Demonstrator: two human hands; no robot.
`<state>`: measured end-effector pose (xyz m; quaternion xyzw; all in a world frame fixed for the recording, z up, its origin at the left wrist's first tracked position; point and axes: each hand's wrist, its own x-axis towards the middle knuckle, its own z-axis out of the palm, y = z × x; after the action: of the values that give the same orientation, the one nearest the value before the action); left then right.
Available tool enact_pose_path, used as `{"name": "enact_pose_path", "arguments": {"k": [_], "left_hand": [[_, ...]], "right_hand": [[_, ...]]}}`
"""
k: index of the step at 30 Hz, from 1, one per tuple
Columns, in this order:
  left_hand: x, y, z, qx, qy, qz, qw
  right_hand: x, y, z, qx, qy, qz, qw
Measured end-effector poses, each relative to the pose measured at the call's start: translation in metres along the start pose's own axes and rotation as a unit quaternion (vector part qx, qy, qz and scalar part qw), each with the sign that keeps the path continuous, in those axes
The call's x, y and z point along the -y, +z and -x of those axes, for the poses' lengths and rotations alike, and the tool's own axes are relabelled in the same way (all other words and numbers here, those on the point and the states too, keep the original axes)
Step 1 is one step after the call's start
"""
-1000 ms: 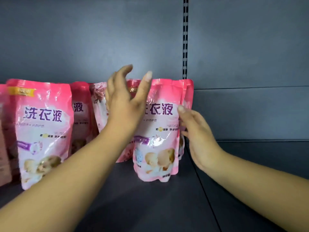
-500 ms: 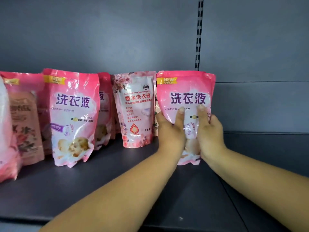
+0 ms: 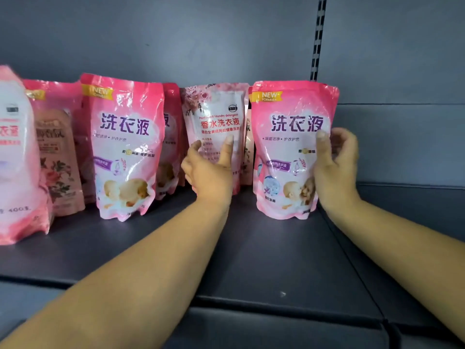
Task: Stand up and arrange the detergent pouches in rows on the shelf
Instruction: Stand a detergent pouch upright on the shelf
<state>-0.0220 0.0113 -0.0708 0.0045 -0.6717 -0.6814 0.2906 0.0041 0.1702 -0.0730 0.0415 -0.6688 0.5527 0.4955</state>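
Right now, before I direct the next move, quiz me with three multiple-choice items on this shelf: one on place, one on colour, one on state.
1. The rightmost pouch stands:
A. at the row's right end
B. on the floor
C. behind the floral pouch

2. Its big characters are:
A. green
B. purple
C. black

3. The left hand is:
A. fisted
B. open, fingers up
C. under the shelf

Answers: A, only bare shelf lies right of it; B, purple print on pink; B, fingers straight before the floral pouch.

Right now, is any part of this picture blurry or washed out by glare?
Head view: the nearest pouch at the far left edge is blurred and overexposed, its print unreadable; the right-hand pink pouch is sharp with mild sheen; the right hand shows slight motion blur.
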Motion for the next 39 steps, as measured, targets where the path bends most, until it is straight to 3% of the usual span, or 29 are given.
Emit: {"name": "enact_pose_path", "arguments": {"k": [3, 6, 10, 13, 15, 17, 20, 23, 27, 29, 33, 39], "left_hand": [[0.011, -0.009, -0.012, -0.036, -0.073, -0.047, 0.996], [0.027, -0.012, -0.027, 0.004, -0.14, -0.081, 0.987], [0.033, -0.013, -0.04, 0.06, -0.152, -0.036, 0.986], [0.027, -0.019, -0.042, 0.094, -0.118, -0.044, 0.988], [0.023, -0.029, -0.037, 0.135, -0.08, -0.061, 0.986], [0.019, -0.043, -0.03, 0.185, -0.069, -0.061, 0.978], [0.014, -0.072, -0.02, 0.246, -0.102, -0.041, 0.963], [0.009, -0.099, -0.008, 0.268, -0.095, -0.008, 0.959], [0.003, -0.123, 0.01, 0.311, -0.08, 0.082, 0.944], [0.001, -0.129, 0.015, 0.315, -0.067, 0.125, 0.938], [-0.01, -0.14, 0.016, 0.273, 0.005, 0.144, 0.951], [-0.026, -0.179, 0.028, 0.213, 0.087, 0.111, 0.967]], "right_hand": [[0.008, -0.005, 0.0, -0.018, -0.068, 0.013, 0.997], [0.01, -0.006, 0.007, 0.001, -0.139, 0.14, 0.98], [0.016, 0.004, 0.013, 0.038, -0.312, 0.299, 0.901], [0.022, 0.013, 0.015, 0.138, -0.38, 0.331, 0.853], [0.028, 0.017, 0.025, 0.25, -0.349, 0.338, 0.838], [0.036, 0.021, 0.037, 0.316, -0.267, 0.321, 0.852], [0.048, 0.027, 0.047, 0.291, -0.142, 0.24, 0.915], [0.054, 0.04, 0.053, 0.286, 0.022, 0.174, 0.942], [0.069, 0.059, 0.071, 0.349, 0.279, -0.062, 0.892], [0.076, 0.065, 0.082, 0.341, 0.294, -0.137, 0.883], [0.095, 0.08, 0.101, 0.224, 0.244, -0.21, 0.92], [0.118, 0.102, 0.127, 0.158, 0.183, -0.233, 0.942]]}}
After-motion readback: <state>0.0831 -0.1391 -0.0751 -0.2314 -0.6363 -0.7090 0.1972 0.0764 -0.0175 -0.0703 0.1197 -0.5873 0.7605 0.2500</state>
